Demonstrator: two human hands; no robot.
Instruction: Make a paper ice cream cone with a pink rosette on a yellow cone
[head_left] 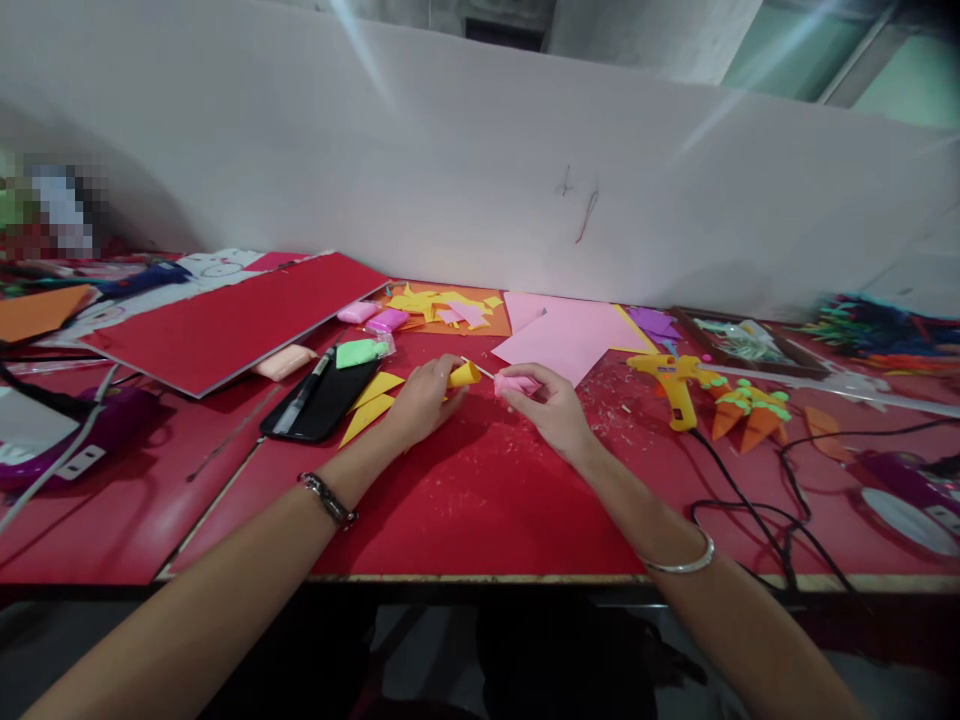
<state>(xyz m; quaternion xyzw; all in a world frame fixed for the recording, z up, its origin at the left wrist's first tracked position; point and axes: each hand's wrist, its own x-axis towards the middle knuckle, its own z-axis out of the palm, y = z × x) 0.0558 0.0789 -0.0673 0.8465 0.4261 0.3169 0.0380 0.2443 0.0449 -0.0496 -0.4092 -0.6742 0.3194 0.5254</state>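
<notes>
My left hand (421, 402) is closed around a small yellow rolled piece (464, 375), cone-like in shape. My right hand (553, 408) pinches a soft-looking pink piece (516, 384) between thumb and fingers. A thin white stick (480, 368) spans the short gap between the two pieces; which one it is fixed to I cannot tell. Both hands are just above the red tabletop (480, 500), close together. Beside my left hand lie yellow cut triangles (367, 415). Pink sheets (562, 340) lie behind my right hand.
A yellow glue gun (673, 385) with a black cord and orange carrot-like pieces (750, 412) are at right. At left are a black phone (319, 400) with a pen on it, a red board (240, 315) and a purple power strip (112, 430). A white partition (480, 170) stands behind.
</notes>
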